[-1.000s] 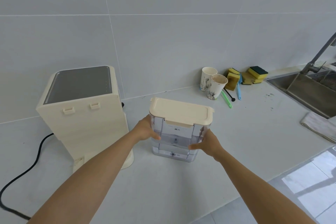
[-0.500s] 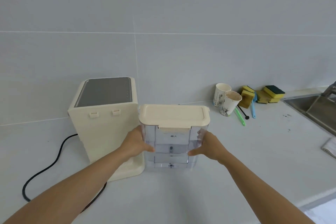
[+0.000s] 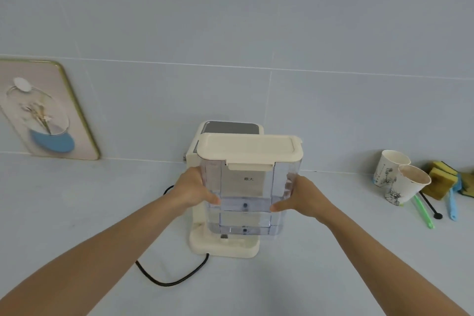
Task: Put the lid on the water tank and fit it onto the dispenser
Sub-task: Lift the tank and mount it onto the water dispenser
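A: Between the 2 hands, what is held?

B: From the head camera, the water tank [image 3: 245, 195], clear plastic, stands upright with its cream lid [image 3: 250, 147] closed on top. The left hand [image 3: 191, 191] is pressed flat against its left wall, thumb on the front face; the right hand [image 3: 304, 199] does the same on the right wall. Both are closed around the tank from the sides, fingers wrapped behind where I cannot see them.

A: And where is the tank against the dispenser?

B: Directly behind the grip stands the cream dispenser [image 3: 230, 128], its grey top showing above the lid. The tank's bottom sits low over the dispenser's base plate [image 3: 225, 249]; whether it touches the plate, I cannot tell.

A: Anything else near the hands?

B: Below the left wrist, a black cable [image 3: 174, 281] curls on the counter [image 3: 77, 213]. Well right of the right hand are 2 paper cups [image 3: 400, 179], some sponges [image 3: 442, 182], and a green stick [image 3: 423, 213]. Far left, a framed picture [image 3: 43, 113] leans on the tiled wall [image 3: 230, 33].
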